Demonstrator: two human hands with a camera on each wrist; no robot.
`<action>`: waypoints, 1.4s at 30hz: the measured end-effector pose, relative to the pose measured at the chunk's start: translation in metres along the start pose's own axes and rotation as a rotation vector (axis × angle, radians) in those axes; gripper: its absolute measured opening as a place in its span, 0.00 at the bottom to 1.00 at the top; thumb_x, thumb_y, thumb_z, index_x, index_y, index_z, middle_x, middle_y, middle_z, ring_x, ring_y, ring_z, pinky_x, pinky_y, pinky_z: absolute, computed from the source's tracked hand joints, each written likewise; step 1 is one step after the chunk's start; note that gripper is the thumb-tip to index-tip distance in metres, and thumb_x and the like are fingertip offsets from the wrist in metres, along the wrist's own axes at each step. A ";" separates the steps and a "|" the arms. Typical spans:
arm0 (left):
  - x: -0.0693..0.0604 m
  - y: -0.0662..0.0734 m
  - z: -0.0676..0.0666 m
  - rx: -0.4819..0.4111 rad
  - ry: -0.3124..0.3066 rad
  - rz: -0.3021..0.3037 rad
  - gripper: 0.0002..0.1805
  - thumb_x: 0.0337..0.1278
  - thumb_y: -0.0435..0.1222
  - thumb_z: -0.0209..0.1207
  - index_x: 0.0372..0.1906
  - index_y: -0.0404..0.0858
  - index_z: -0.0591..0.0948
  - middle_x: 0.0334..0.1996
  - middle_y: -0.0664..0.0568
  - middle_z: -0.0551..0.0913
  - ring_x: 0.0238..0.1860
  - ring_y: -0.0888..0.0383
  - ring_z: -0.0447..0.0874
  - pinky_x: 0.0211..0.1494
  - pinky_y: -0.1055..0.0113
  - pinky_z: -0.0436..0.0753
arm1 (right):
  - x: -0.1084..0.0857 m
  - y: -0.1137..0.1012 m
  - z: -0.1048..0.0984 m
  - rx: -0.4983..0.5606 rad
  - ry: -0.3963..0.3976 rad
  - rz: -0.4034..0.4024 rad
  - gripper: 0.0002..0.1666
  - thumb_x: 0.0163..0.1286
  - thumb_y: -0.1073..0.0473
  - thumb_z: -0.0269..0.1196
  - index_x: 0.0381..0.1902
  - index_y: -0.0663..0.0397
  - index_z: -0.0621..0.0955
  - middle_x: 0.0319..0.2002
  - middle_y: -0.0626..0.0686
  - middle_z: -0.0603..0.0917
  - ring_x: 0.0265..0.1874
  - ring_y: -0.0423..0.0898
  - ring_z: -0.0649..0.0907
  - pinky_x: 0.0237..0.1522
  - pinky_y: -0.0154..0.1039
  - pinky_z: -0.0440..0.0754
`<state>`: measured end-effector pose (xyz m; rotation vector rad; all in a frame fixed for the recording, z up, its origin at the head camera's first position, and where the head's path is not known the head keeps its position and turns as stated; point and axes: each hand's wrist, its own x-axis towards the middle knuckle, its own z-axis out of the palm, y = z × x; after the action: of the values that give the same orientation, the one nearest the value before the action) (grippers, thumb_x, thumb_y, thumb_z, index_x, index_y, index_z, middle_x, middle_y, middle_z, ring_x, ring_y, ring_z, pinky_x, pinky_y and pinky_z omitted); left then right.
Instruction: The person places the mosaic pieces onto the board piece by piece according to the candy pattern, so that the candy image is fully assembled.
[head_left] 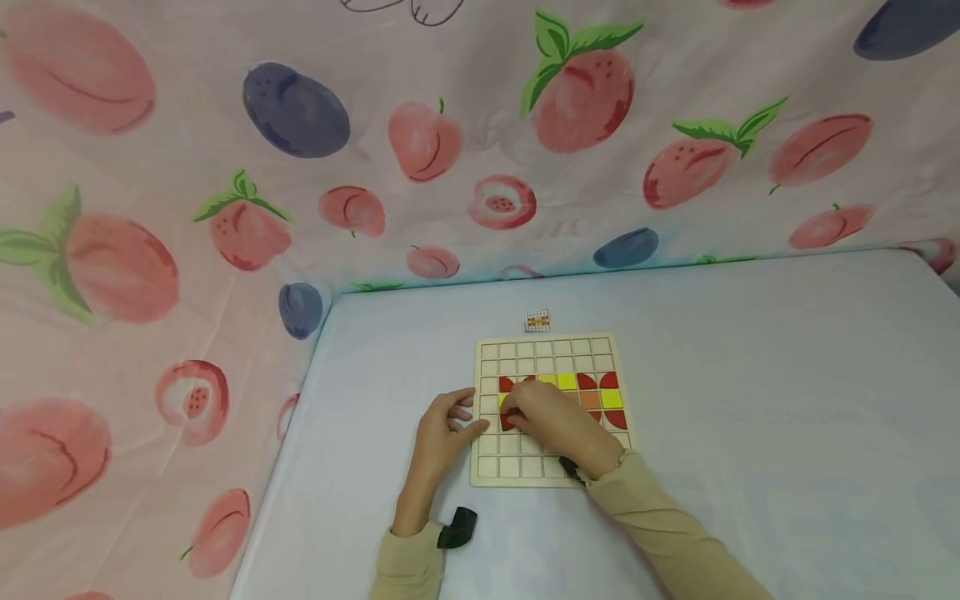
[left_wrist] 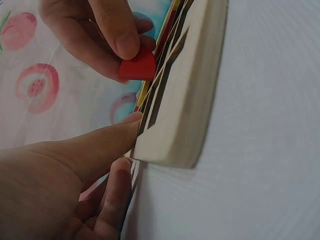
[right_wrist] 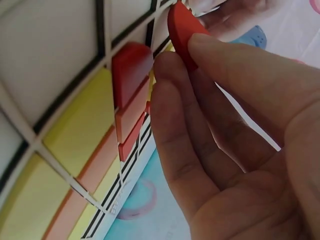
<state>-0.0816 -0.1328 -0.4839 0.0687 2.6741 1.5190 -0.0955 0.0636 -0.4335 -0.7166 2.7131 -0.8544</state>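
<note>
A pale wooden board (head_left: 528,468) with a grid of square cells lies on the table. Its middle rows hold red rounded tiles (head_left: 616,418), yellow square tiles (head_left: 567,381) and orange tiles (head_left: 590,400). My right hand (head_left: 558,421) pinches a red rounded-edge tile (left_wrist: 139,66) between thumb and fingers, just above the board's left part; the tile also shows in the right wrist view (right_wrist: 182,30). At the board's left edge, my left hand (head_left: 437,437) holds the rim, thumb on top and fingers against the side. My right hand hides some of the middle tiles.
Behind the board lies a small card (head_left: 537,321) with a coloured grid pattern. White cloth covers the table (head_left: 750,400). A fruit-print curtain (head_left: 465,75) rises along the back and left. Black straps (head_left: 458,528) sit at both wrists.
</note>
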 end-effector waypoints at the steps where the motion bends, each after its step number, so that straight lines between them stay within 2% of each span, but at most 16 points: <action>1: 0.000 0.000 0.000 -0.001 0.000 0.000 0.28 0.52 0.34 0.72 0.61 0.36 0.79 0.48 0.47 0.81 0.44 0.55 0.79 0.40 0.73 0.79 | 0.000 0.000 0.001 -0.004 0.001 -0.002 0.05 0.65 0.65 0.68 0.38 0.56 0.88 0.36 0.48 0.87 0.34 0.43 0.81 0.42 0.40 0.83; 11: 0.000 -0.001 -0.001 -0.004 -0.003 0.001 0.28 0.52 0.34 0.72 0.60 0.36 0.79 0.48 0.47 0.81 0.43 0.56 0.79 0.40 0.74 0.79 | 0.003 -0.004 0.004 -0.053 0.007 -0.012 0.04 0.65 0.65 0.68 0.37 0.55 0.88 0.35 0.49 0.86 0.31 0.42 0.78 0.40 0.38 0.81; 21: 0.001 -0.001 0.000 0.004 0.002 0.002 0.29 0.51 0.33 0.72 0.61 0.36 0.79 0.48 0.48 0.81 0.43 0.56 0.79 0.40 0.73 0.79 | 0.004 -0.001 0.007 -0.180 0.045 -0.055 0.06 0.62 0.63 0.71 0.38 0.55 0.89 0.37 0.50 0.85 0.38 0.45 0.79 0.45 0.40 0.83; 31: 0.001 -0.002 0.000 0.001 0.014 0.014 0.28 0.51 0.33 0.73 0.60 0.35 0.79 0.46 0.47 0.80 0.43 0.56 0.80 0.40 0.73 0.79 | 0.004 0.000 0.010 -0.235 0.050 -0.088 0.05 0.61 0.61 0.72 0.36 0.52 0.89 0.32 0.48 0.80 0.33 0.44 0.76 0.40 0.37 0.81; 42: 0.002 -0.001 0.001 0.005 0.011 0.001 0.28 0.51 0.33 0.72 0.60 0.35 0.79 0.46 0.48 0.80 0.43 0.56 0.80 0.40 0.73 0.79 | 0.003 0.002 0.008 -0.210 0.045 -0.102 0.07 0.59 0.63 0.73 0.38 0.54 0.89 0.33 0.49 0.81 0.35 0.45 0.77 0.42 0.38 0.82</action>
<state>-0.0831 -0.1326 -0.4857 0.0624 2.6868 1.5179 -0.0957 0.0598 -0.4413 -0.8949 2.8574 -0.6180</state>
